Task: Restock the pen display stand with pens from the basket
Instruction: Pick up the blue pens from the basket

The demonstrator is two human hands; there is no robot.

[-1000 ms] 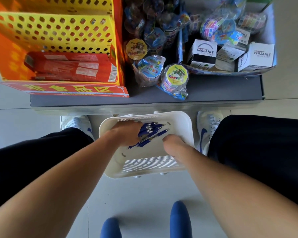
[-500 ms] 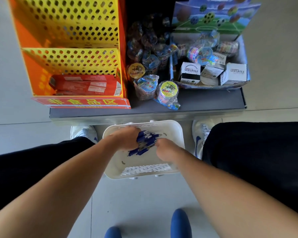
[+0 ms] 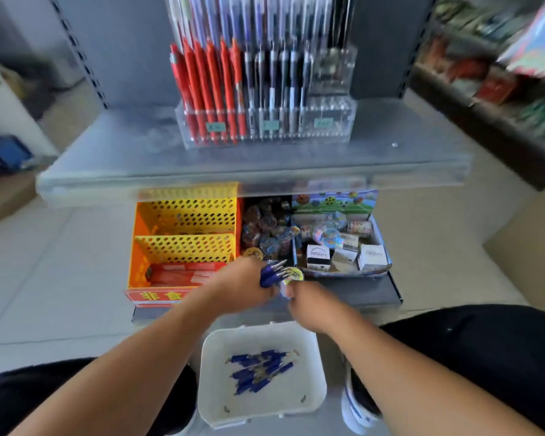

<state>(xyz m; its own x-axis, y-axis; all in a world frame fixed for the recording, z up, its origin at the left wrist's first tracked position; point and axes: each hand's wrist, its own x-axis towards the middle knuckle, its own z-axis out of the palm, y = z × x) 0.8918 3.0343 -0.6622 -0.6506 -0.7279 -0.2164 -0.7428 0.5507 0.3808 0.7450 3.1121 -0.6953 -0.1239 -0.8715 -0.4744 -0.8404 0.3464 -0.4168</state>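
- Lifted out of the basket, a bunch of blue pens sits gripped in the fingers of the left hand.
- Beside it is the right hand; whether its fingers grasp anything is unclear.
- Other pens lie in the basket.

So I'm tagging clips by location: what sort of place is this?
Likely a small shop selling stationery: a labelled pen stand on a metal shelf, packaged trinkets below, more stocked shelves at right.
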